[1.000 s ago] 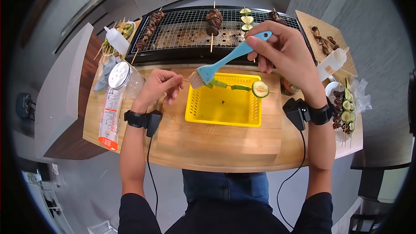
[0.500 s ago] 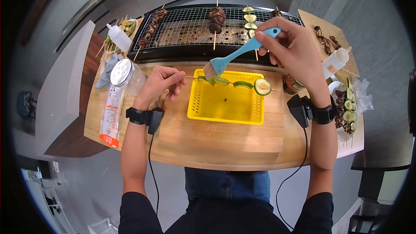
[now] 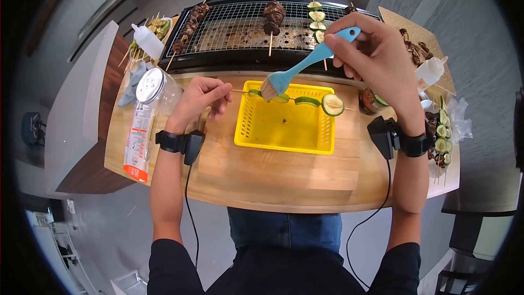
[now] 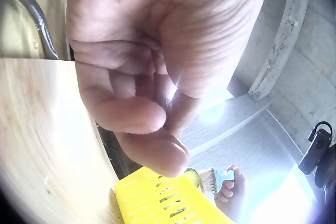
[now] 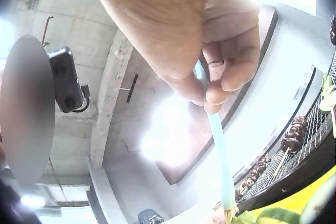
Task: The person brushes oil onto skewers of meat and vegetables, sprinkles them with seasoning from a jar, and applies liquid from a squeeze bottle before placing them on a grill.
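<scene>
My left hand (image 3: 203, 98) pinches the end of a wooden skewer threaded with cucumber slices (image 3: 332, 105). The skewer lies level over the yellow basket (image 3: 284, 145), its far tip past the basket's right side. From above, my right hand (image 3: 371, 60) grips a light blue basting brush (image 3: 305, 63) by its handle, which slants down to the left. Its bristles (image 3: 268, 89) are at the slices nearest my left hand. In the left wrist view the curled fingers (image 4: 152, 150) hide the skewer's held end. The right wrist view shows thumb and fingers closed round the brush handle (image 5: 220, 150).
Behind the basket stands a grill (image 3: 234, 27) with meat and cucumber skewers on its mesh. A shaker jar (image 3: 155, 90) and squeeze bottle (image 3: 147, 42) are at left. At right are another squeeze bottle (image 3: 431, 72), a jar (image 3: 373, 101) and more skewers (image 3: 441, 136).
The brush and my right hand have moved rightward, the bristles going from near the left fingertips onto the cucumber slices. My left hand keeps its hold on the skewer, which has turned slightly.
</scene>
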Demonstrator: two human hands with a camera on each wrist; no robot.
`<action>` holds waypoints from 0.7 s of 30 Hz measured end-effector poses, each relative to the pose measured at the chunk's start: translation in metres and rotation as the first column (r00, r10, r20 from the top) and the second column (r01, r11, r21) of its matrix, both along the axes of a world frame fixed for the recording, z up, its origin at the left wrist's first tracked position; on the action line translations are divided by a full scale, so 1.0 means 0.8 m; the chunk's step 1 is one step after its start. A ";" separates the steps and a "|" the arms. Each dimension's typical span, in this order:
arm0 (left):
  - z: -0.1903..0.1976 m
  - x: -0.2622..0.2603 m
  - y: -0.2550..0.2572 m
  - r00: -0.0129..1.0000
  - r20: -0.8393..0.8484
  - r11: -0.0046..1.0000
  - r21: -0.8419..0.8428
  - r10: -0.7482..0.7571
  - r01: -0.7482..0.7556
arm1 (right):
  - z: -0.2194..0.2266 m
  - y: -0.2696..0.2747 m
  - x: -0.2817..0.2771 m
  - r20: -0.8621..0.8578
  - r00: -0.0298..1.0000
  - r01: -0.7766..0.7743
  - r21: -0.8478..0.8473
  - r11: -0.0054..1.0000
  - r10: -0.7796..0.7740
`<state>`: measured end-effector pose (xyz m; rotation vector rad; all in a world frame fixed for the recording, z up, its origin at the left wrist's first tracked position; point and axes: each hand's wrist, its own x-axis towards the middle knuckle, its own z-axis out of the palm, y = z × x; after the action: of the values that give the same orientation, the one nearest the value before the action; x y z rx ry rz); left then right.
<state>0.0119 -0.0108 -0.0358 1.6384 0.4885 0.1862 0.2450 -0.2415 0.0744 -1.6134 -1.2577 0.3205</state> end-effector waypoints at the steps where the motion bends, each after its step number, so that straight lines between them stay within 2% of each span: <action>1: 0.000 0.000 0.000 1.000 0.002 1.000 0.002 0.000 0.000 | -0.003 0.002 0.000 0.046 0.999 -0.005 -0.003 1.000 0.005; 2: -0.001 0.000 0.000 1.000 0.008 1.000 0.003 0.003 -0.003 | -0.004 0.003 0.000 0.091 0.996 -0.011 -0.007 1.000 0.011; 8: -0.006 0.000 0.003 0.999 0.033 1.000 0.006 0.005 -0.006 | 0.000 0.000 0.000 0.122 0.992 0.046 -0.019 0.999 -0.043; 17: -0.007 -0.001 0.005 0.999 0.045 1.000 0.022 0.003 -0.004 | -0.007 0.006 -0.006 0.058 0.998 -0.008 0.042 0.999 0.006; 21: -0.007 -0.001 0.005 0.999 0.036 1.000 0.018 0.000 -0.001 | -0.012 0.007 -0.006 0.110 0.994 -0.004 0.016 1.000 0.002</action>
<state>0.0114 -0.0067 -0.0412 1.6496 0.4614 0.2208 0.2403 -0.2358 0.0647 -1.6335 -1.3422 0.2251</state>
